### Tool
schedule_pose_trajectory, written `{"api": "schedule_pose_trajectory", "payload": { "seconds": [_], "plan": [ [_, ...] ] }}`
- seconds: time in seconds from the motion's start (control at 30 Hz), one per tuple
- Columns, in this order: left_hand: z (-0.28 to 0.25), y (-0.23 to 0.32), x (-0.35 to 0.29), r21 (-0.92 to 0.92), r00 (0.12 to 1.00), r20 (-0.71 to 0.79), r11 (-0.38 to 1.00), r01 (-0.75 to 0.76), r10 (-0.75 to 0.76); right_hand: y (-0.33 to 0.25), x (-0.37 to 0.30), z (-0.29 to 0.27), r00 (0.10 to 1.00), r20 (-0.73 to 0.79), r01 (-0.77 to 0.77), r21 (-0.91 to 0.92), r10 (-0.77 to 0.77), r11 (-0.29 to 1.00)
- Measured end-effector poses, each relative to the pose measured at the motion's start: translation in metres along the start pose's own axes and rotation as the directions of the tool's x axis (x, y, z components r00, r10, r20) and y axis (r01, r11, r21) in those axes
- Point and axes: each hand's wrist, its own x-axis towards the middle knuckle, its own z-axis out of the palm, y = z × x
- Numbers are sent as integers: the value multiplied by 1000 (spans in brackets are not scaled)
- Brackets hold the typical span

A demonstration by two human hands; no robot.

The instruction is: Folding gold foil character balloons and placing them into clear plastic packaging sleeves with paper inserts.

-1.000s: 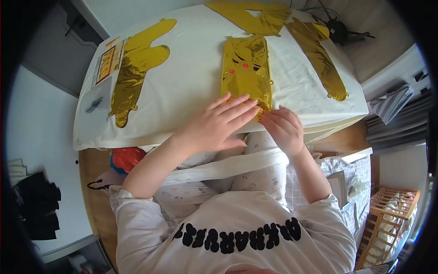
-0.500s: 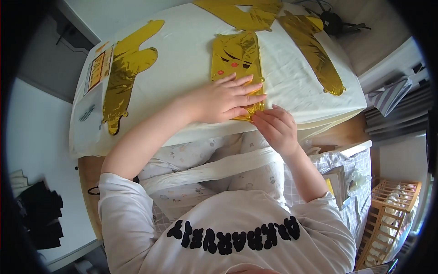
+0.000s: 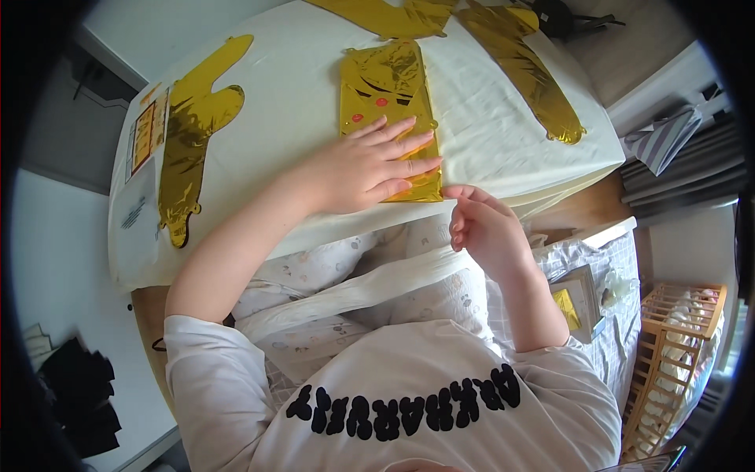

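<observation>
A flat, folded gold foil balloon (image 3: 393,71) with red spots and black marks lies on the table in front of me. My left hand (image 3: 381,164) rests palm down on its lower half, fingers spread, covering part of it. At the balloon's near right corner is my right hand (image 3: 489,228). Its index finger stretches toward that corner, touching or almost touching it, while the other fingers curl loosely with nothing seen in them. More flat gold foil balloons lie around: one at the left (image 3: 185,149), one at the far edge (image 3: 393,20), and one at the right (image 3: 535,82).
A cream cloth covers the table (image 3: 291,102). A printed sheet (image 3: 145,134) lies along its left side. Black gear (image 3: 554,17) stands at the far right. Beside my right arm are a framed item (image 3: 580,303) on checked cloth and a wooden rack (image 3: 676,338).
My right hand has come off the balloon's near right corner, its fingers loosening and drawing back toward me. My left hand stays flat on the balloon. The whole view has shifted slightly.
</observation>
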Motion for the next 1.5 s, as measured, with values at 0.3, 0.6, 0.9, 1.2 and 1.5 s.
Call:
{"api": "schedule_pose_trajectory", "payload": {
  "seconds": [0.3, 0.6, 0.9, 1.2, 1.5],
  "plan": [
    [-1, 2, 1, -28, 1000, 2, 1000, 8, -8, -11, -13, 20, 989, -131, -77, -76, 67, 994],
    [4, -2, 2, 22, 1000, -26, 1000, 8, -8, -20, -8, 15, 982, -170, -137, -343, 82, 929],
    [5, -2, 1, 26, 999, -37, 1000, 0, 1, 10, 0, -2, 954, -27, 236, -545, -298, 805],
    [2, 0, 1, 23, 1000, -23, 1000, 19, -18, 28, 26, -10, 274, 645, 251, -764, -714, -594],
    [6, -3, 0, 75, 997, -72, 997, -25, 30, 21, 33, -20, 227, 725, 317, -686, -650, -655]
  ]
}}
